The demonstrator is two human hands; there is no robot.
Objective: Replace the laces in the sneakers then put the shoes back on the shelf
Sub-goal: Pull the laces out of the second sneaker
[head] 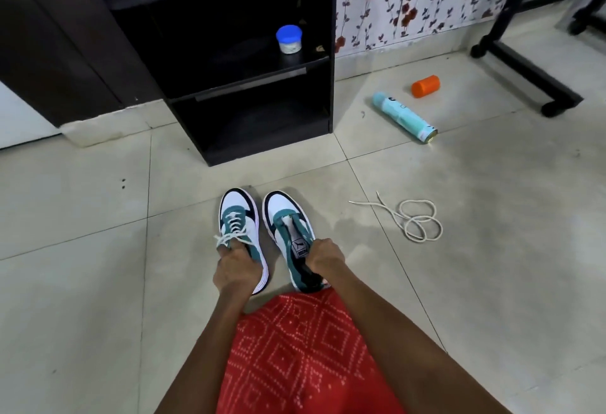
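Teal-and-white left sneaker (242,226), laced, just beside right sneaker (288,228), both on tiled floor (98,249), toes toward black shelf (229,82). Left hand (234,266) gripping left sneaker at collar, by lace ends. Right hand (326,258) clenched round right sneaker's collar, tongue label showing. Loose lace (414,221) coiled on floor, off to right, well apart from shoes. Blue-lidded jar (289,39) on shelf. Spray can (405,117) and orange cap (425,86) lying near floral wall.

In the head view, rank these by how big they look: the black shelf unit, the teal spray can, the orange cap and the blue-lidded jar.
1. black shelf unit, by far the largest
2. teal spray can
3. orange cap and blue-lidded jar: they look about alike, so I will not rank them
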